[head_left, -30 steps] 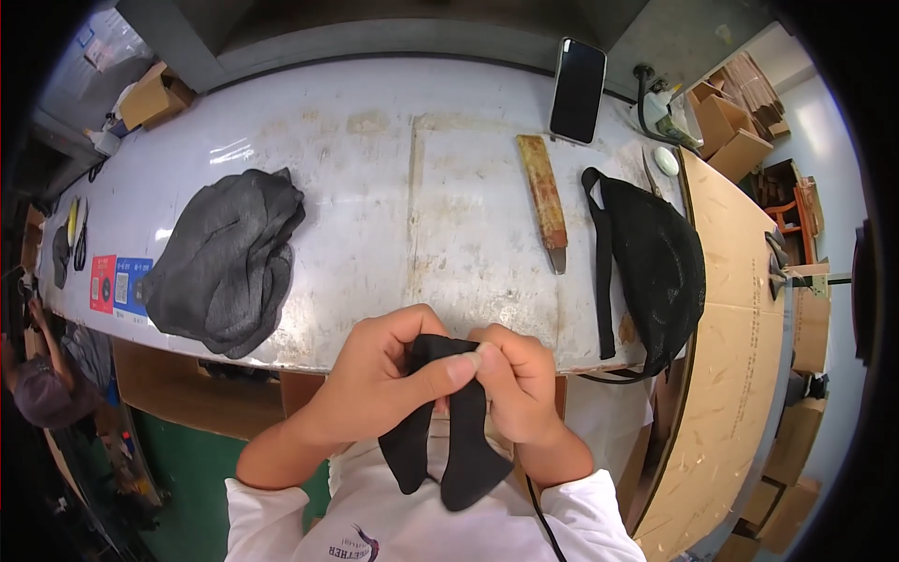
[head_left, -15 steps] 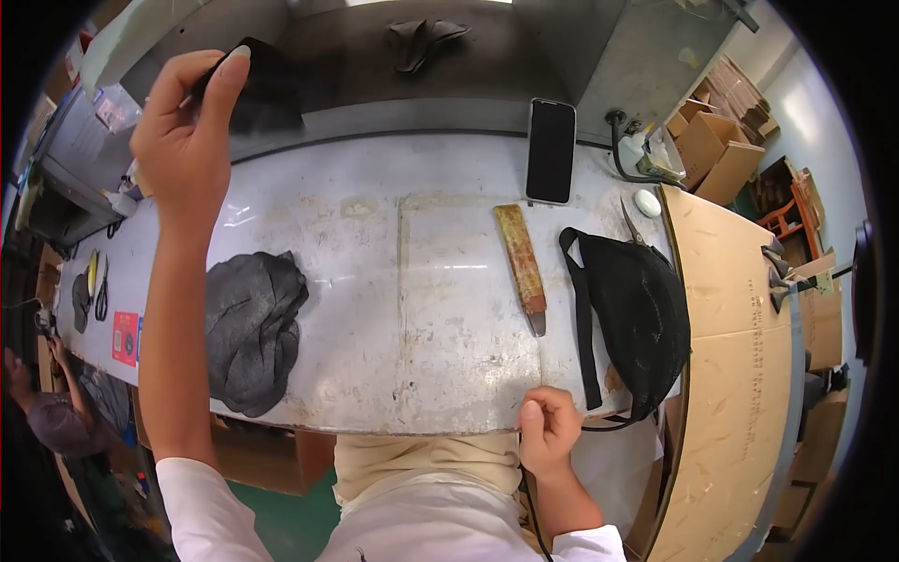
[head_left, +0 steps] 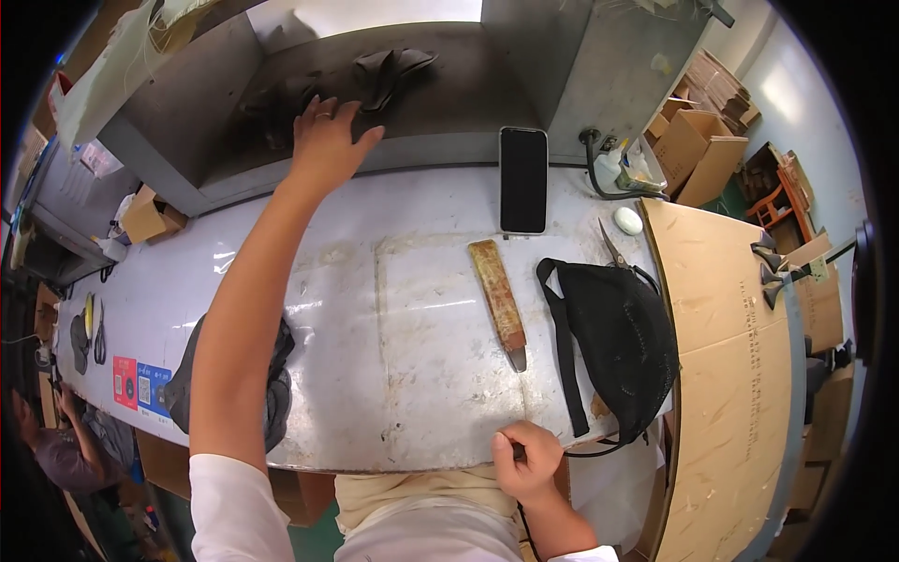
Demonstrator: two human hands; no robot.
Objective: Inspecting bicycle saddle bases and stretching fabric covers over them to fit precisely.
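My left hand (head_left: 328,140) reaches over the front lip of a grey metal box (head_left: 421,148), its fingers spread and nothing gripped. Beside its fingers, on the box floor, lies a blurred dark piece (head_left: 272,112), and a folded dark grey piece (head_left: 382,77) sits just beyond to the right. A crumpled dark grey cloth (head_left: 279,375) is partly covered by my left forearm. At the table's front edge my right hand (head_left: 527,461) is curled closed around something too hidden to name; a black cord runs below it. Nearby are a worn yellow-brown blade tool (head_left: 498,304) and a black mesh bag (head_left: 618,347).
A phone (head_left: 523,180) stands against the box's front. Scissor-like tips (head_left: 612,245) and a white oval object (head_left: 627,221) lie behind the bag. Cardboard (head_left: 721,375) covers the right side. At the far left are red and blue cards (head_left: 142,386), tools and another person (head_left: 75,450).
My left hand has moved right and down, letting go of the black piece, which now lies in the box. The right hand stays closed by the table edge. The whole view has shifted somewhat.
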